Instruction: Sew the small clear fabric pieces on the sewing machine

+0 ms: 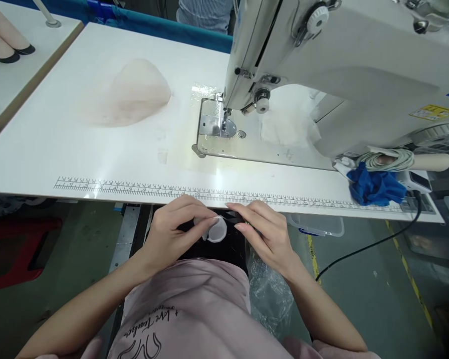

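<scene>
Small translucent white fabric piece [217, 230] sits pinched between both hands just below the near edge of the white surface [97, 149]; left hand [172, 234] and right hand [265, 234] fingers closed on it. Nothing lies under the sewing machine [322, 75] needle; a sheer peach pile [130, 94] waits toward the far left.

Two bare arms come up from the bottom corners of the frame and meet near the lower middle. The left hand [172, 232] sits a little left of the middle, with its fingers bent and the tips pinched together, pointing right. The right hand [264, 234] sits just right of the middle, palm down, its fingers stretched toward the left hand. The fingertips nearly touch.
</scene>
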Available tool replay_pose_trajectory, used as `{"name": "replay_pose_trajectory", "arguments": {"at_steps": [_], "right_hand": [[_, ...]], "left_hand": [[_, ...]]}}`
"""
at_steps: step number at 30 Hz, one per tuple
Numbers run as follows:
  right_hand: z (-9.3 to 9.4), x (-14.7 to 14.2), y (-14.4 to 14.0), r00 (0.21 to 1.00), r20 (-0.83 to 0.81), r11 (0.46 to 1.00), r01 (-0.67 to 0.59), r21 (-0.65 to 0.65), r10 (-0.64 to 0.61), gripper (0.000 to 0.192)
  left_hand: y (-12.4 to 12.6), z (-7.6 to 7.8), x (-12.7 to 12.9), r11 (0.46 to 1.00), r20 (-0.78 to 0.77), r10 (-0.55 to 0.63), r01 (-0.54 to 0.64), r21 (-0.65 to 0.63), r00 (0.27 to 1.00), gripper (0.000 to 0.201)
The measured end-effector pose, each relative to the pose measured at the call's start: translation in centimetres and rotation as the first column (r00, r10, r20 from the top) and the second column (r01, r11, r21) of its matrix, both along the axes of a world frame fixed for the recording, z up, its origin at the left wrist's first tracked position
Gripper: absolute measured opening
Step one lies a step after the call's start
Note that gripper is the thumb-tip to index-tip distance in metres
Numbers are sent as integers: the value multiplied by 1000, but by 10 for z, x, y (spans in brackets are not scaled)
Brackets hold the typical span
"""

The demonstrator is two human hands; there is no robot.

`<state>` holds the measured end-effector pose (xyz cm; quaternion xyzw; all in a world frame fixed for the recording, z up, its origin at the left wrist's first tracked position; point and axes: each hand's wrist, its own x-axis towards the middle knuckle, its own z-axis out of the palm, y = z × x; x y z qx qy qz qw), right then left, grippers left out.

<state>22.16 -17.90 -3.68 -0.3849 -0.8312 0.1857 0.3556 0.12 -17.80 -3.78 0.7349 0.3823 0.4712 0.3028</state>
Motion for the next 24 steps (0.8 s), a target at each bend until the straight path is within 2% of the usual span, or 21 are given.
{"name": "replay_pose_trajectory", "arguments": {"at_steps": [3,7,15,24], "right_hand": [[0,-3,1,1000,-20,1000,-14,-25,13,28],[2,-6,3,999,-47,995,-25,-92,21,27],[8,-6,5,991,-112,957,-96,-273,67,26],[8,-9,7,986,-139,961,-123,-247,91,26]], "left_hand": [[-1,1,1,990,73,-9,19,-139,997,7],[-2,2,1,971,118,-36,63,-230,992,8],[-2,1,-1,962,167,-83,123,-244,982,13],[-1,1,1,963,155,-58,96,-252,986,9]]}}
